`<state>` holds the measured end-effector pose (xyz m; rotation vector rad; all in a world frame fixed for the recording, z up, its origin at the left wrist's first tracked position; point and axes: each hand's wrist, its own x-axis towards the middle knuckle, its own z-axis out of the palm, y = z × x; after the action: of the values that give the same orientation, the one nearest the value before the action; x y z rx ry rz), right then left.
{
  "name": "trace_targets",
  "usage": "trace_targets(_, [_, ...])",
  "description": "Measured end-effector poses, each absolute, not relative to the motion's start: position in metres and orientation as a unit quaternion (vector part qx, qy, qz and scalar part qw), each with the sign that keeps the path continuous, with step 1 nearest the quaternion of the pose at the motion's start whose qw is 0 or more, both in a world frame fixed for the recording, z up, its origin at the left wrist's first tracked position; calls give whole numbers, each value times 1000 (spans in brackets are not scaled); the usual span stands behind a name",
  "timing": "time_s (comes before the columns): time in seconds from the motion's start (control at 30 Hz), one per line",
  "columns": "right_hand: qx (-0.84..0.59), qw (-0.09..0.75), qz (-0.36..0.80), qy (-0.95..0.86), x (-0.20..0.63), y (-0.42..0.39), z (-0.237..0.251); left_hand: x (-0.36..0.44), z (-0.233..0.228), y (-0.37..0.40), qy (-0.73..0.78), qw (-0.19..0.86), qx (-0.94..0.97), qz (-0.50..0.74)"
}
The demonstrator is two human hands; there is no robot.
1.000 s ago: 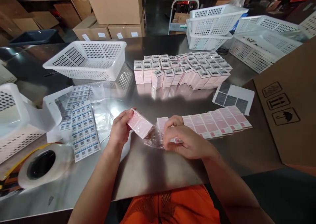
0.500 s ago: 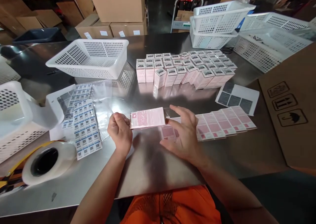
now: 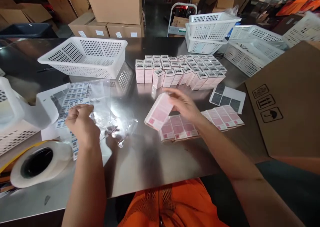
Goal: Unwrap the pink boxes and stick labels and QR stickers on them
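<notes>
My right hand (image 3: 183, 103) grips the top end of a pink-and-white box (image 3: 160, 111), which is held tilted above the table. Just beside it, a row of similar pink boxes (image 3: 181, 127) lies flat, partly covered by my right forearm. My left hand (image 3: 83, 122) is over a sheet of QR-code stickers (image 3: 77, 91), its fingers pinched together. Whatever is between those fingers, if anything, is too small to make out. Crumpled clear plastic (image 3: 120, 123) lies to the right of that hand.
Many upright pink boxes with barcode labels (image 3: 170, 73) stand in a block behind. A white basket (image 3: 85, 58) sits at the back left. A tape roll (image 3: 40, 165) lies front left. A large carton (image 3: 287, 110) borders the right, near printed sheets (image 3: 228, 98).
The pink box has passed from my left hand to my right and now tilts. My left hand has moved left onto the sticker sheet. The view has shifted slightly.
</notes>
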<state>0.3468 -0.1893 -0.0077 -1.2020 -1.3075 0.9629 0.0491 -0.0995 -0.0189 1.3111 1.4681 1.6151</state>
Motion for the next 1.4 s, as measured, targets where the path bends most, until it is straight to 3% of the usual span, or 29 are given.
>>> trace_targets(0.1, [-486,296,396,-721,342,-163,-10,44,-25,-96,593,350,499,526])
trace_targets(0.17, [-470,203,367,-777,338,-153,-12,48,-26,-100,613,388,525,445])
trace_targets(0.3, [-499,144,309,-797,336,-153,-16,68,-22,-117,596,458,604,266])
trace_targets(0.43, [-523,79,290,-798,339,-163,-20,96,-28,-138,486,524,697,55])
trace_targets(0.67, [-520,32,298,-800,340,-176,-18,118,-46,-153,412,583,701,8])
trace_targets(0.87, [-497,-66,287,-817,347,-202,-19,119,-44,-156,419,615,668,2])
trace_targets(1.1, [-519,18,210,-828,345,-226,-35,124,-54,-159,406,613,675,55])
trace_targets(1.4, [-535,29,204,-819,365,-228,-32,141,-80,-165,363,623,680,135])
